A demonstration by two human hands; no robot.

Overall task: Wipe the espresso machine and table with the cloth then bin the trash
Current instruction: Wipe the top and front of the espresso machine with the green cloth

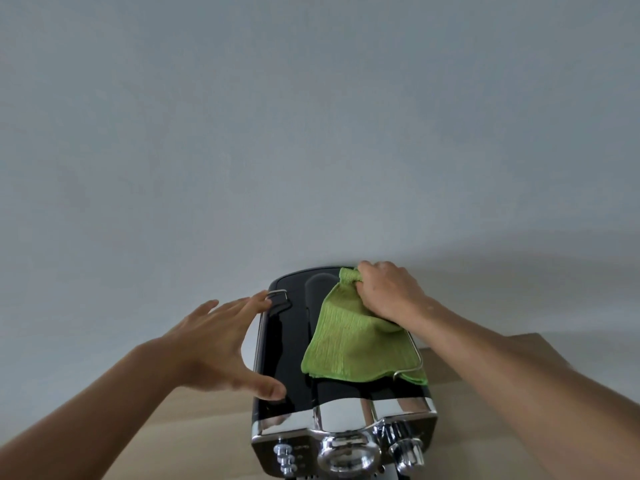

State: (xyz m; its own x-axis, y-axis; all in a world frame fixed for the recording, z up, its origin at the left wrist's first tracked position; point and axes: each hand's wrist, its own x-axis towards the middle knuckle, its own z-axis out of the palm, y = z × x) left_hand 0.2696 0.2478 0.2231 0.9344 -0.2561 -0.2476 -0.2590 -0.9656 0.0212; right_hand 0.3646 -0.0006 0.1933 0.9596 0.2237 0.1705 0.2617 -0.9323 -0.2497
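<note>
A glossy black espresso machine (284, 341) with a chrome front stands on a light wooden table (194, 434), seen from above. A green cloth (346, 341) lies spread over the right half of its top. My right hand (388, 289) grips the cloth's far bunched corner near the machine's back right. My left hand (214, 341) is open with fingers spread, and it touches the machine's left side, the thumb at the top's front left edge.
A plain grey wall (311, 133) rises right behind the machine. Chrome knobs and a dial (346, 455) stick out at the machine's front. A thin wire rail (412, 365) runs along the top's right edge. No trash or bin is in view.
</note>
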